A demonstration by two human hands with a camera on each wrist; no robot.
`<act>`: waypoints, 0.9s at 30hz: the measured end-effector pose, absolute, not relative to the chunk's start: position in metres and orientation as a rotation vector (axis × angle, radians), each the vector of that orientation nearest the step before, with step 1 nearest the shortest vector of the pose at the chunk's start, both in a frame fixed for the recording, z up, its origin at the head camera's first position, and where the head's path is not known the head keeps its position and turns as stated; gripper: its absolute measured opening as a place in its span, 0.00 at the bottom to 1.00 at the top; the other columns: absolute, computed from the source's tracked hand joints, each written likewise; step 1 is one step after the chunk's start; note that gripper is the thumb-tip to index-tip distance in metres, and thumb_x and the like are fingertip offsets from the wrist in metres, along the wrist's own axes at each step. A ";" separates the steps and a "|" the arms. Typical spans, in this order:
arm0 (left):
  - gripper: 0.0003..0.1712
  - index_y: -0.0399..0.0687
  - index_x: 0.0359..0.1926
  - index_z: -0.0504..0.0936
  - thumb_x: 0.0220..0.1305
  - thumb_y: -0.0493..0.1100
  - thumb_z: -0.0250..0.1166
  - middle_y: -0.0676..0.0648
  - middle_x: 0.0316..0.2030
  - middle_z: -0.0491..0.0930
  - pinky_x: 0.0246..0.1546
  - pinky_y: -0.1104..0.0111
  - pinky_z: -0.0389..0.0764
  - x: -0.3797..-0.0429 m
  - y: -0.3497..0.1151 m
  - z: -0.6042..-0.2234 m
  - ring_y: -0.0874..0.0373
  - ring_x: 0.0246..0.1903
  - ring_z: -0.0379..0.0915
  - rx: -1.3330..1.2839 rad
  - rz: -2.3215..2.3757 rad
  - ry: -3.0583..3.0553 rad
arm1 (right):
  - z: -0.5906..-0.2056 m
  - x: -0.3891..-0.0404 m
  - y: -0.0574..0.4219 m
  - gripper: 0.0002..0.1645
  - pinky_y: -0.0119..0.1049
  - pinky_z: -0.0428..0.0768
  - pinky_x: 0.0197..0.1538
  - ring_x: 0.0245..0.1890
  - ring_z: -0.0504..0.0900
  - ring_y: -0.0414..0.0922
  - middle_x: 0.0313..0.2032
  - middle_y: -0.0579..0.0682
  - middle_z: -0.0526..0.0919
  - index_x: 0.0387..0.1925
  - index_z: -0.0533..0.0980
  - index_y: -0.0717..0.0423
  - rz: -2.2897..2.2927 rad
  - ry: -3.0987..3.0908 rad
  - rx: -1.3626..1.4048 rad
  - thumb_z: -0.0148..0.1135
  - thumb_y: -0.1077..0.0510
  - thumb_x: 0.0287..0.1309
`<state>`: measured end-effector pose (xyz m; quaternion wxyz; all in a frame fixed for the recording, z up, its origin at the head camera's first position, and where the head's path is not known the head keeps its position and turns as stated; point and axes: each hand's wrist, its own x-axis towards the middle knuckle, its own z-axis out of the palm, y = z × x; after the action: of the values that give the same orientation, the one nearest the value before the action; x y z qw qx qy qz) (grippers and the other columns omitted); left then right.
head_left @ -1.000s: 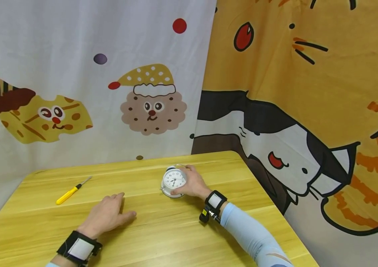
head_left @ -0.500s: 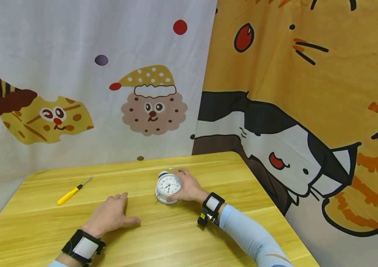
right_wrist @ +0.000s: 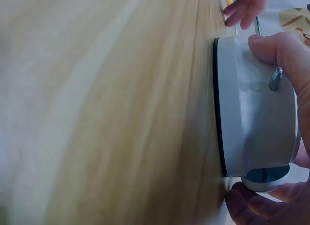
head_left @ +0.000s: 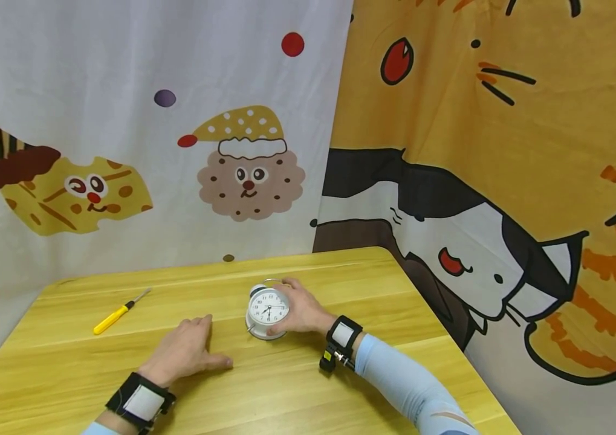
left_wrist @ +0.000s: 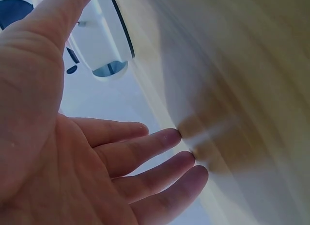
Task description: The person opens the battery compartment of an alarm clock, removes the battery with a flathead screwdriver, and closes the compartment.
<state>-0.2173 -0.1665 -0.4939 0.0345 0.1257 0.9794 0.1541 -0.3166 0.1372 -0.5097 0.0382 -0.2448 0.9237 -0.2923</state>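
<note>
The alarm clock [head_left: 268, 307] lay face-up on the tabletop [head_left: 286, 386], its right side grasped by the fingers of the right hand [head_left: 303, 308], while the left hand [head_left: 184, 349] (the farther one) lay to its near left, fingers extended, holding nothing.

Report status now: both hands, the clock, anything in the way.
Right hand gripping alarm clock; left hand holding nothing. Alarm clock face-up. Yellow-handled screwdriver off to the left, apart from both hands, seemingly not in the way.
</note>
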 end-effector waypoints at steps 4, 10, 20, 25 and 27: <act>0.79 0.22 0.79 0.68 0.47 0.80 0.84 0.21 0.71 0.78 0.64 0.35 0.84 -0.215 -0.164 -0.493 0.26 0.67 0.81 0.402 0.509 3.000 | -0.509 -0.314 0.132 0.72 0.69 0.77 0.75 0.79 0.74 0.65 0.86 0.60 0.62 0.84 0.69 0.43 -0.878 2.818 -0.793 0.95 0.38 0.38; 0.80 0.22 0.80 0.67 0.45 0.77 0.87 0.22 0.72 0.78 0.68 0.36 0.82 -0.216 -0.159 -0.492 0.26 0.69 0.79 0.439 0.536 2.995 | -0.508 -0.309 0.124 0.72 0.69 0.77 0.76 0.80 0.74 0.63 0.87 0.58 0.62 0.85 0.68 0.40 -0.846 2.804 -0.848 0.94 0.36 0.38; 0.77 0.23 0.78 0.69 0.45 0.73 0.89 0.23 0.70 0.81 0.69 0.37 0.82 -0.218 -0.146 -0.500 0.27 0.67 0.81 0.547 0.574 3.004 | -0.510 -0.298 0.127 0.71 0.64 0.79 0.76 0.78 0.76 0.61 0.86 0.58 0.63 0.85 0.68 0.41 -0.793 2.800 -0.923 0.93 0.35 0.40; 0.75 0.24 0.79 0.68 0.46 0.71 0.90 0.24 0.70 0.81 0.69 0.37 0.82 -0.217 -0.146 -0.499 0.28 0.67 0.81 0.527 0.571 3.012 | -0.510 -0.296 0.120 0.71 0.62 0.80 0.74 0.76 0.78 0.59 0.87 0.56 0.63 0.85 0.68 0.39 -0.746 2.802 -0.958 0.93 0.33 0.41; 0.75 0.25 0.80 0.68 0.46 0.70 0.89 0.25 0.70 0.81 0.69 0.37 0.82 -0.217 -0.146 -0.499 0.28 0.67 0.81 0.531 0.581 3.008 | -0.510 -0.295 0.119 0.71 0.61 0.81 0.73 0.76 0.79 0.59 0.87 0.56 0.63 0.85 0.68 0.39 -0.731 2.804 -0.966 0.93 0.32 0.40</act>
<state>-0.2172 -0.1457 -0.4985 0.0163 0.1707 0.9673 0.1870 -0.2950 0.1192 -0.5098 0.0436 -0.3158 0.9172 -0.2390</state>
